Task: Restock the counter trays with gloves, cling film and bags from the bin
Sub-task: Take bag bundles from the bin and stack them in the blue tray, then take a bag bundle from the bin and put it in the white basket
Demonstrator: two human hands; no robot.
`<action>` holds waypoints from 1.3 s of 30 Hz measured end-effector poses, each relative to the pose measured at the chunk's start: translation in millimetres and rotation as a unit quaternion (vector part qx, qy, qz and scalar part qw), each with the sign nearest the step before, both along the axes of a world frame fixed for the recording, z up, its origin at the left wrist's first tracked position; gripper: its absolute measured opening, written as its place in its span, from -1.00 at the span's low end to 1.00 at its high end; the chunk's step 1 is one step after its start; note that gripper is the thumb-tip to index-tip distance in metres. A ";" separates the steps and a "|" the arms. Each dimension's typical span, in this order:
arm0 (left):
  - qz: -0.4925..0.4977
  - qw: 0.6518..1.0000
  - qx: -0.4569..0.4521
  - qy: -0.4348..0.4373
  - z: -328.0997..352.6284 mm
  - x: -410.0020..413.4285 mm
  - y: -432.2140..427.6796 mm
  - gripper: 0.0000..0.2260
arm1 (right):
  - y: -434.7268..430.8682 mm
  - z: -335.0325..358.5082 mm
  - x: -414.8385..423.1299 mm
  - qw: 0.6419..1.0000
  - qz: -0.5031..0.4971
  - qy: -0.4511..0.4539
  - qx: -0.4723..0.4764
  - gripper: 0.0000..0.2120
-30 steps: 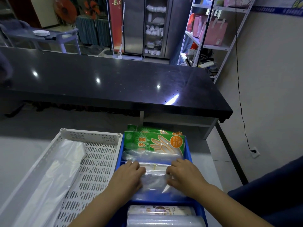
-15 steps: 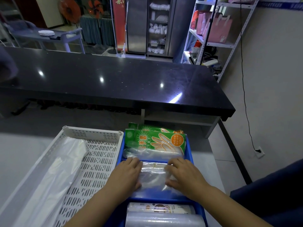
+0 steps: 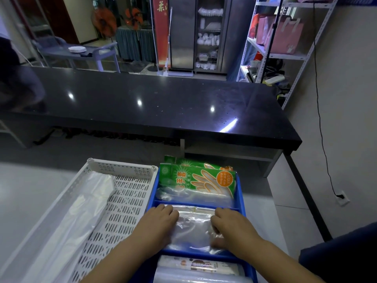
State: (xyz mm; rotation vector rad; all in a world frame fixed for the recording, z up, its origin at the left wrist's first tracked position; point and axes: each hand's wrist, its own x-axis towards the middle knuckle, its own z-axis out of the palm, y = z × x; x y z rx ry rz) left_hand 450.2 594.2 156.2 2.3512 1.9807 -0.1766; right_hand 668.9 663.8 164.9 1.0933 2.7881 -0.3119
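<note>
At the bottom centre of the frame both hands lie on a stack of clear plastic bags (image 3: 193, 226) in the middle compartment of a blue divided tray (image 3: 242, 203). The left hand (image 3: 157, 225) rests flat on the left part of the stack, fingers straight and close together, pressing down. The right hand (image 3: 234, 227) sits on the right part with its fingers bent over the plastic and its thumb along the lower edge; whether it actually pinches the bags cannot be told. In the compartment above the hands, green packs of disposable gloves (image 3: 195, 179) lean upright, one behind the other. In the compartment below, at the frame's bottom edge, lie cling film rolls (image 3: 200, 267). Touching the tray's left side is a white perforated basket (image 3: 126, 201) with a clear plastic sheet or bag (image 3: 81, 211) lying in it. A glossy black counter (image 3: 163, 105) runs across the middle of the frame.
</note>
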 end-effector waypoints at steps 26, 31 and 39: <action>0.447 0.875 0.177 -0.062 59.1 -100.6 -226.5 -0.83 | -82.5 63.7 -198.3 0.933 0.341 0.099 0.062 -0.75; 0.489 0.849 0.188 -0.062 53.7 -155.5 -324.5 -0.82 | -166.3 64.4 -280.2 0.915 0.383 0.100 0.078 -0.75; 0.584 0.786 0.190 -0.066 16.6 -264.9 -490.3 -0.93 | -318.9 33.7 -412.3 0.897 0.431 0.075 0.059 -0.71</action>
